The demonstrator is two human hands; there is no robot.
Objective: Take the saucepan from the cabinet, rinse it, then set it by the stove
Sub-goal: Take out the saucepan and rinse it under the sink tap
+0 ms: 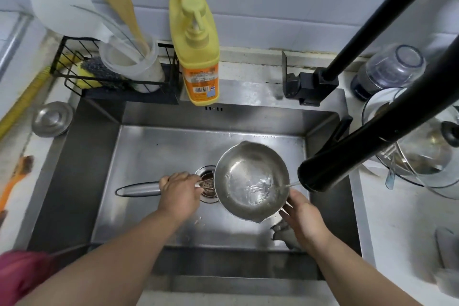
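A small steel saucepan (250,179) hangs over the steel sink (159,151), near the drain (207,182). Its long handle points left, and my left hand (180,192) is closed around that handle. Water lies swirling in the pan's bowl. A thin stream runs into it from the black faucet head (330,169) at the right. My right hand (301,216) rests against the pan's lower right rim, fingers extended along the outside wall.
Behind the sink stand a yellow soap pump bottle (198,57) and a black wire rack (114,74) with scrubbers and a utensil cup. A steel lid (51,119) lies at the left. Glass lids and bowls (422,146) crowd the right counter.
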